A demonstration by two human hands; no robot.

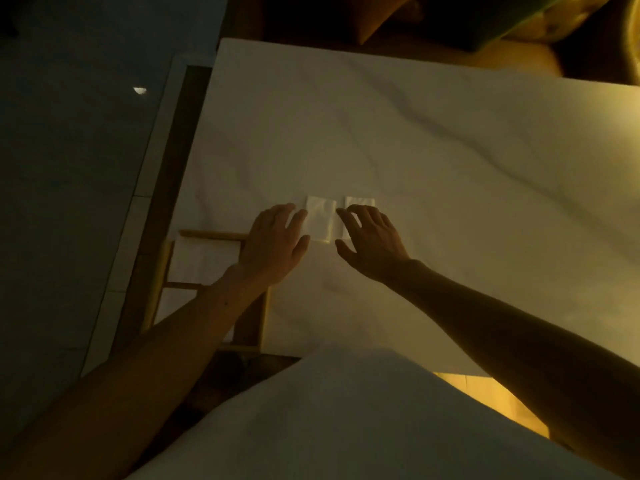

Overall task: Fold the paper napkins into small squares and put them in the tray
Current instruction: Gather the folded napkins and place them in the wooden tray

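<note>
Hands spread | left hand [273, 244] touches folded napkin [321, 220]; right hand [372, 242] over second napkin [361, 201]

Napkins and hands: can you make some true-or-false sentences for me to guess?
1. The left napkin and the right napkin lie side by side on the cloth. True.
2. The left hand lifts a napkin high in the air. False: it is down low with open fingers, at the left napkin's edge.
3. The tray sits to the left of the napkins. True.
4. The right hand is a tight fist. False: its fingers are spread, over the right napkin.
</note>
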